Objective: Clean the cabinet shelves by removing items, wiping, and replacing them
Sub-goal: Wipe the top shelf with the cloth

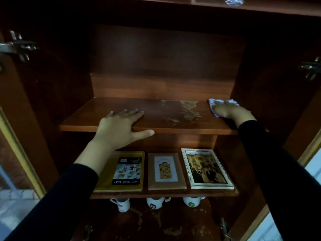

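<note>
The top wooden shelf (156, 126) of the open cabinet carries nothing but my hands and a cloth; its veneer is worn pale right of the middle. My left hand (119, 126) lies flat on its front left part, fingers straight and thumb along the front edge. At the shelf's far right corner, my right hand (231, 111) presses flat on a blue-and-white cloth (212, 103). On the shelf below lie a yellow food-tray box (126, 171), a brown framed card (165, 171) and a white-framed photo (206, 169).
Three white mugs (156, 203) stand under the middle shelf, half hidden by its edge. Both cabinet doors are swung open, with metal hinges at left (19, 46) and right (309, 68). The cabinet floor is scuffed and dark.
</note>
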Available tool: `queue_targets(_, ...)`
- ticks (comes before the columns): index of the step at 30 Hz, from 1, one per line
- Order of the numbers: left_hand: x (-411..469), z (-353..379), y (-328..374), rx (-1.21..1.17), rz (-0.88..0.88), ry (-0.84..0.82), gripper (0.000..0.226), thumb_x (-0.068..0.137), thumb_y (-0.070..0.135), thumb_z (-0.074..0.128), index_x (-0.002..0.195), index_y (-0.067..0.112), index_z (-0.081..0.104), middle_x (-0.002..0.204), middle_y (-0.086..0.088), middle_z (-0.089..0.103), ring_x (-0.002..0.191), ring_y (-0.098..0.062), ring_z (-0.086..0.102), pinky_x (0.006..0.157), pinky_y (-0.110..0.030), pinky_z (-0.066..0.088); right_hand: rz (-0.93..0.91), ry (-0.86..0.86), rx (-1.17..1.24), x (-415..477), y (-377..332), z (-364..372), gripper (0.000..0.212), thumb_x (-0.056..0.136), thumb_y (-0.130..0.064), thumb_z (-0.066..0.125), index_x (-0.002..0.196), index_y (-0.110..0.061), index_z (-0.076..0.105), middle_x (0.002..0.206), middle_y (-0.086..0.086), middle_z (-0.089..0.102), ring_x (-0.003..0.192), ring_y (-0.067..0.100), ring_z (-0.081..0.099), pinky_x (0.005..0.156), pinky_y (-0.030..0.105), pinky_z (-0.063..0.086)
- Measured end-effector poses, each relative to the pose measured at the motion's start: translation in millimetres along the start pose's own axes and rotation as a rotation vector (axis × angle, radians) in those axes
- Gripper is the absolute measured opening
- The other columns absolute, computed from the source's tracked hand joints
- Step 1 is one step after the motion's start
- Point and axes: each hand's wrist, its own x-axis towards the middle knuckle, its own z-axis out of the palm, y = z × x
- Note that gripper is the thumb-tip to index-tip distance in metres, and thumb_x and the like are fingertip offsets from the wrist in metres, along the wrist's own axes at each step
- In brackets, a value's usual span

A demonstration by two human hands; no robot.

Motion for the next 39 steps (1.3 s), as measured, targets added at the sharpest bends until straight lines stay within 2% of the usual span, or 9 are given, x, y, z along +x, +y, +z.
queue_targets(4,0,-1,1,0.010,-0.004,0.004,0.110,0.059,0.096,0.000,0.153,0.044,0.020,0.161,0.016,0.022,0.149,-0.013,0.022,0.119,-0.045,0.022,-0.080,0.003,0.004,-2,-63,11,0.024,0.076,-0.047,0.043,0.086,-0.026,0.046,0.098,0.005,0.052,0.090,0.021,0.053,0.073,0.031,0.038)
queue_targets(12,1,-4,-2,-0.009,-0.007,-0.037,0.102,0.066,0.096,0.014,0.154,0.046,0.017,0.161,0.021,0.018,0.149,-0.007,0.018,0.120,-0.039,0.017,-0.679,-0.275,0.250,-50,-187,25,0.051,0.102,-0.045,0.036,0.146,-0.022,0.044,0.129,-0.015,0.056,0.107,0.002,0.055,0.105,0.024,0.040)
queue_targets(16,1,-1,-3,0.006,0.005,-0.009,0.108,0.060,0.099,0.004,0.153,0.046,0.018,0.160,0.021,0.020,0.149,-0.008,0.020,0.119,-0.041,0.020,-0.199,-0.102,0.296,12,-63,18,0.075,0.074,-0.072,0.043,0.132,-0.026,0.056,0.111,-0.002,0.070,0.090,0.017,0.066,0.088,0.033,0.052)
queue_targets(19,1,0,-2,0.009,-0.001,-0.002,0.112,0.057,0.098,0.000,0.154,0.046,0.018,0.161,0.020,0.020,0.149,-0.010,0.021,0.119,-0.041,0.022,0.081,-0.030,0.171,17,4,1,0.075,0.079,-0.074,0.027,0.141,-0.037,0.041,0.140,-0.005,0.051,0.132,0.022,0.044,0.113,0.043,0.030)
queue_targets(24,0,-3,1,0.013,-0.002,-0.010,0.112,0.056,0.098,-0.001,0.154,0.046,0.017,0.161,0.021,0.019,0.149,-0.010,0.020,0.119,-0.040,0.022,-0.181,0.001,0.189,-33,-66,10,0.044,0.083,-0.069,0.043,0.096,-0.030,0.061,0.090,-0.005,0.061,0.092,0.021,0.059,0.086,0.025,0.040)
queue_targets(29,-2,-5,0,-0.007,-0.004,-0.012,0.111,0.057,0.100,0.001,0.153,0.047,0.020,0.160,0.021,0.021,0.148,-0.009,0.021,0.119,-0.040,0.022,-0.492,-0.200,0.254,-74,-122,4,0.040,0.100,-0.054,0.031,0.129,-0.043,0.055,0.135,-0.011,0.055,0.127,0.017,0.049,0.116,0.035,0.028)
queue_targets(31,-3,-5,0,-0.015,0.001,0.000,0.113,0.055,0.099,0.000,0.153,0.046,0.021,0.160,0.021,0.022,0.148,-0.009,0.022,0.119,-0.041,0.023,-0.356,-0.122,0.238,-60,-90,-1,0.053,0.098,-0.049,0.037,0.138,-0.018,0.052,0.133,-0.001,0.061,0.118,0.019,0.057,0.105,0.028,0.041)
queue_targets(36,0,-4,-1,-0.010,0.009,-0.025,0.114,0.055,0.098,-0.002,0.154,0.044,0.017,0.161,0.019,0.019,0.149,-0.011,0.020,0.121,-0.043,0.022,0.171,0.010,0.225,47,27,13,0.086,0.053,-0.087,0.047,0.129,-0.049,0.049,0.134,-0.011,0.057,0.116,0.024,0.058,0.113,0.048,0.029)
queue_targets(39,0,-5,0,-0.011,0.010,-0.021,0.115,0.055,0.098,-0.002,0.154,0.044,0.019,0.161,0.019,0.020,0.149,-0.012,0.021,0.120,-0.044,0.023,0.123,0.030,0.187,38,-7,21,0.075,0.064,-0.085,0.029,0.120,-0.046,0.058,0.131,-0.019,0.054,0.124,0.018,0.050,0.108,0.040,0.033)
